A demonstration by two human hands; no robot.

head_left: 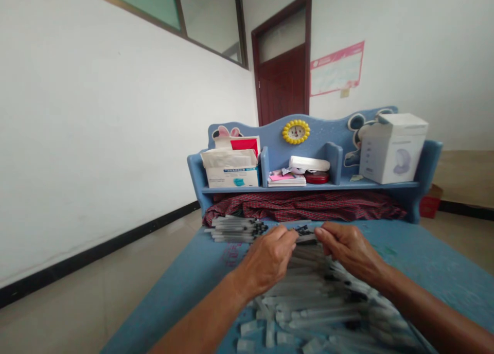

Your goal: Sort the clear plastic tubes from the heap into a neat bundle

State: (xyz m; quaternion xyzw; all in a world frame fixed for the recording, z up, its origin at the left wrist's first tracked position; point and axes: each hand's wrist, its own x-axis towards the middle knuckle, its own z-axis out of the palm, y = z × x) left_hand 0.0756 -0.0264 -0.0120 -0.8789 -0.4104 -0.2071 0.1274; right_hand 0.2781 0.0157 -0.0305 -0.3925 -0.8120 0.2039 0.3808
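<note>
My left hand is closed in a pinch above the middle of the blue table. Facing it, a short gap away, my right hand is pinched too, thumb against fingers. Small dark pieces show between the two hands; what each one grips is blurred and mostly hidden. Below the hands spreads a loose heap of translucent pen barrels, some with black ends. Short clear caps lie along its near side. Beyond my left hand is a stack of pen-like tubes with black ends pointing right.
A blue shelf runs along the back of the table. It carries a mask box, a white case, a red round tin and a white carton. Bunched checked cloth lies beneath.
</note>
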